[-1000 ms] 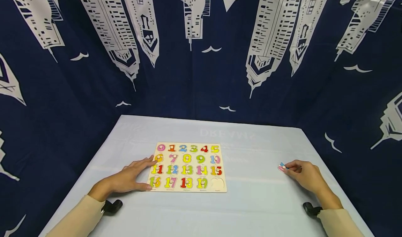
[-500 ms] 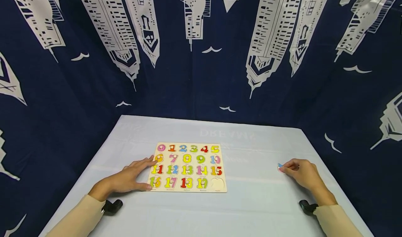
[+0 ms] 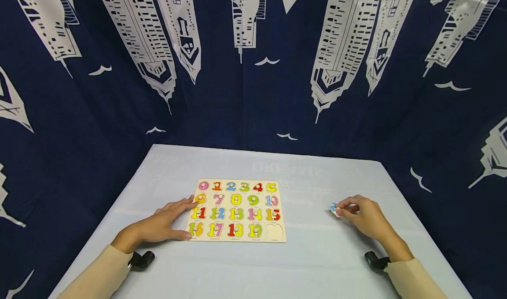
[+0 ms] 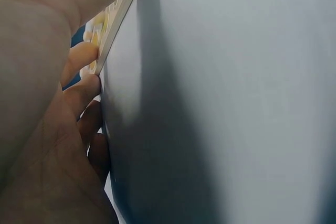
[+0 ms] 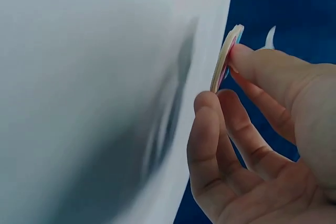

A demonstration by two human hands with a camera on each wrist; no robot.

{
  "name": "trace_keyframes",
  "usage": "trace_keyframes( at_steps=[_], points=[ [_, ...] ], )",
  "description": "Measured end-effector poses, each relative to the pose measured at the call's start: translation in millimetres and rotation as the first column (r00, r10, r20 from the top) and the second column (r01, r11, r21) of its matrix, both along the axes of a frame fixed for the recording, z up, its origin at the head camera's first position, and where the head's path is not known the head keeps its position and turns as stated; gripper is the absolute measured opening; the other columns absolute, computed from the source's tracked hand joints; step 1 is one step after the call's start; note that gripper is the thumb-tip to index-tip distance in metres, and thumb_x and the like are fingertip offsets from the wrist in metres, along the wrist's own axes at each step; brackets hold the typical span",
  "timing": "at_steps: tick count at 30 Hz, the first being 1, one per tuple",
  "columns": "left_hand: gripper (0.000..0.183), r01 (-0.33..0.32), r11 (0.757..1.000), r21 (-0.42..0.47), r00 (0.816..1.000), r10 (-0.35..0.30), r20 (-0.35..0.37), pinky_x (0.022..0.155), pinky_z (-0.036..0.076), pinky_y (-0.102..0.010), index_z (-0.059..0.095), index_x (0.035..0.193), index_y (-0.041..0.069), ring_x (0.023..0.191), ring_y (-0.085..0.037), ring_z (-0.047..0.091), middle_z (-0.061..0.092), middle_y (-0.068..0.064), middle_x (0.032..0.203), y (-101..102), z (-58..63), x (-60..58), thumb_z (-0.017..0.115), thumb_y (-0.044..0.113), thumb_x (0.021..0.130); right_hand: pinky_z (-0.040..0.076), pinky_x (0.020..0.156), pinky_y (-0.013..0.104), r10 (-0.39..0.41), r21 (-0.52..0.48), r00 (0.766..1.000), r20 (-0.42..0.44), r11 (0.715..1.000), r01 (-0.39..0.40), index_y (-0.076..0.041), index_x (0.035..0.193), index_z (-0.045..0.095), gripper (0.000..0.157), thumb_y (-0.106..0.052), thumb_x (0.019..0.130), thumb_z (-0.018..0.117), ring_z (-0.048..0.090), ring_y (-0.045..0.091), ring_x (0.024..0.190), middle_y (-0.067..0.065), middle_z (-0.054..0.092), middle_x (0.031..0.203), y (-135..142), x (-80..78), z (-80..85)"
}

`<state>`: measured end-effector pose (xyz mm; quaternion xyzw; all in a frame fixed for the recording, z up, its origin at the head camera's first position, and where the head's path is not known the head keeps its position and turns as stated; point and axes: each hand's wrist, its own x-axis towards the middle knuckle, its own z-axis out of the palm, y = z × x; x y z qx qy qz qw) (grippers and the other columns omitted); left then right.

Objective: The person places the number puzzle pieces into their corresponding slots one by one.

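Observation:
A wooden number puzzle board (image 3: 245,236) lies flat on the table, with coloured knobbed number pieces from 0 to 19 in rows. Its lower right recess (image 3: 274,232) shows bare wood. My left hand (image 3: 163,224) rests at the board's left edge, fingers spread, with thumb and fingertips touching it. In the left wrist view, fingertips (image 4: 90,83) meet the board's side. To the right of the board, my right hand (image 3: 366,217) pinches a blue and pink puzzle piece (image 3: 333,208) between thumb and fingers. The right wrist view shows the piece (image 5: 224,61) edge-on, tilted above the table.
The white-covered table (image 3: 301,264) narrows toward the back. Behind and beside it hangs a dark blue cloth (image 3: 245,105) printed with white buildings and birds. A black wrist camera (image 3: 141,261) sits on the left wrist, another camera (image 3: 375,261) on the right.
My right hand has moved left, toward the board, carrying the pinched puzzle piece. The left hand and the board have stayed in place.

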<state>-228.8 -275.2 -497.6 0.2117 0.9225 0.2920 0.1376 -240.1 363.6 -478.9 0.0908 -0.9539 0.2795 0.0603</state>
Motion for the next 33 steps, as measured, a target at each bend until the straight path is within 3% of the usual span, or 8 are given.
trace_keyframes(
  at_steps=[4, 10, 15, 19, 28, 33],
  points=[
    [0.099, 0.004, 1.000, 0.007, 1.000, -0.004, -0.008, 0.129, 0.022, -0.094, 0.047, 0.178, 0.024, 0.178, -0.054, 0.027, 0.028, -0.013, 0.195, -0.4, 0.6, 0.3, 0.094, 0.054, 0.096, 0.064, 0.077, 0.023, 0.097, -0.064, 0.995, 0.007, 0.993, -0.096, -0.018, 0.113, 0.088, 0.012, -0.022, 0.103, 0.092, 0.087, 0.028, 0.104, 0.008, 0.086, 0.122, -27.4, 3.2, 4.6],
    [0.098, 0.003, 1.000, 0.009, 1.000, -0.003, -0.002, 0.129, 0.023, -0.094, 0.048, 0.178, 0.024, 0.177, -0.054, 0.027, 0.028, -0.014, 0.195, -0.6, 0.3, 1.7, 0.095, 0.052, 0.096, 0.069, 0.082, 0.025, 0.233, -0.133, 0.972, 0.001, 0.964, -0.231, -0.018, 0.110, 0.087, 0.009, -0.014, 0.103, 0.091, 0.086, 0.019, 0.102, 0.000, 0.085, 0.116, -70.0, 8.5, 5.4],
    [0.099, -0.001, 1.000, 0.012, 1.000, 0.001, 0.011, 0.130, 0.021, -0.094, 0.047, 0.178, 0.024, 0.177, -0.055, 0.027, 0.028, -0.015, 0.195, 0.5, 0.7, 1.5, 0.094, 0.052, 0.096, 0.069, 0.085, 0.028, 0.329, -0.122, 0.944, -0.006, 0.937, -0.327, -0.022, 0.108, 0.087, 0.012, -0.013, 0.102, 0.092, 0.078, 0.005, 0.098, -0.005, 0.083, 0.114, -100.0, 11.4, 2.4],
    [0.099, 0.000, 1.000, 0.012, 1.000, 0.000, 0.011, 0.131, 0.021, -0.092, 0.047, 0.178, 0.025, 0.177, -0.054, 0.027, 0.028, -0.017, 0.195, 1.8, 0.1, 0.9, 0.094, 0.052, 0.096, 0.069, 0.086, 0.030, 0.398, -0.114, 0.918, -0.002, 0.911, -0.395, -0.020, 0.109, 0.088, 0.013, -0.011, 0.102, 0.091, 0.073, 0.001, 0.098, -0.006, 0.082, 0.114, -118.4, 12.1, 0.2],
    [0.098, -0.003, 1.000, 0.017, 1.000, 0.003, 0.016, 0.131, 0.020, -0.093, 0.047, 0.178, 0.024, 0.177, -0.054, 0.026, 0.027, -0.017, 0.195, 2.3, 1.6, 1.8, 0.094, 0.052, 0.096, 0.063, 0.081, 0.024, 0.475, -0.101, 0.879, 0.029, 0.877, -0.470, -0.019, 0.107, 0.088, 0.011, -0.009, 0.102, 0.090, 0.068, -0.002, 0.093, -0.006, 0.082, 0.111, -148.1, 15.3, -3.5],
    [0.099, 0.002, 1.000, 0.009, 1.000, -0.002, 0.003, 0.130, 0.022, -0.093, 0.047, 0.178, 0.023, 0.177, -0.055, 0.027, 0.028, -0.017, 0.195, 1.7, 2.4, 1.3, 0.095, 0.052, 0.096, 0.063, 0.082, 0.022, 0.484, -0.095, 0.874, 0.049, 0.873, -0.478, -0.015, 0.106, 0.088, 0.010, -0.006, 0.102, 0.089, 0.067, -0.002, 0.092, -0.003, 0.080, 0.110, -158.5, 16.7, -4.3]
  ],
)
